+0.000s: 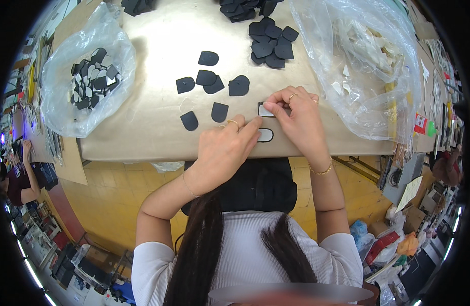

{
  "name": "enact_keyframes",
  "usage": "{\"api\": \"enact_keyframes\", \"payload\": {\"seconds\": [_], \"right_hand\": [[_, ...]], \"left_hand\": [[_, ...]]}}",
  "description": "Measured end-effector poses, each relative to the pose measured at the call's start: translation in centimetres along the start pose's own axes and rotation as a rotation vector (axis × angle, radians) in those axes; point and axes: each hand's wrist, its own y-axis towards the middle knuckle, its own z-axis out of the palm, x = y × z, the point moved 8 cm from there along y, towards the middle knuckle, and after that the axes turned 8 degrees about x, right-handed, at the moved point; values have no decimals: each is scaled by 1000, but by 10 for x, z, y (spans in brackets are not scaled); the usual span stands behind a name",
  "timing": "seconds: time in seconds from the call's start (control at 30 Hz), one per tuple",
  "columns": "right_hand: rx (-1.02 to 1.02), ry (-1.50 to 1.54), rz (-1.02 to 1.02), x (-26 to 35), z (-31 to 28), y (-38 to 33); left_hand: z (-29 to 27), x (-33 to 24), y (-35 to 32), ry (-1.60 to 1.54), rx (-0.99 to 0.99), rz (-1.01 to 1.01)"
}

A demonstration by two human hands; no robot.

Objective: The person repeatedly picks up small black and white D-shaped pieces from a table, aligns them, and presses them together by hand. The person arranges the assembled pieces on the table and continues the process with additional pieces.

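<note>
My right hand (301, 120) pinches a small white-faced piece with a dark edge (266, 109) between thumb and fingers, low over the table. Just below it lies a second piece, white with a black border and a rounded end (266, 135). The fingertips of my left hand (225, 145) are bent and press on the left end of this piece, partly hiding it. Left of and above my hands are scattered several black pieces with one rounded end, among them one near my left hand (219, 112) and an overlapping pair (207, 78).
A heap of black pieces (270, 43) lies farther back, with more at the far edge. On the left, a clear plastic bag (51, 102) holds black and white pieces. A large clear bag (321, 56) with white scraps is on the right, beside a red-and-white bottle (422, 124).
</note>
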Motion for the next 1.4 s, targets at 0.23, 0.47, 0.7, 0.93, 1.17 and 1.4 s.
{"api": "enact_keyframes", "payload": {"seconds": [0.23, 0.47, 0.7, 0.93, 1.17, 1.4], "right_hand": [[-35, -12, 12, -1, 3, 0], [-107, -224, -39, 4, 12, -7], [-251, -385, 38, -2, 6, -13], [-309, -291, 2, -4, 4, -6], [-88, -65, -97, 7, -2, -49], [-97, -95, -83, 10, 9, -56]], "left_hand": [[1, 0, 4, 10, 3, -18], [2, 0, 6, 26, 34, -30], [1, -1, 12, 80, 41, 0], [1, 0, 15, 82, 88, -3], [-2, 5, 6, -135, 96, 0], [8, 3, 0, -152, 126, 24]]}}
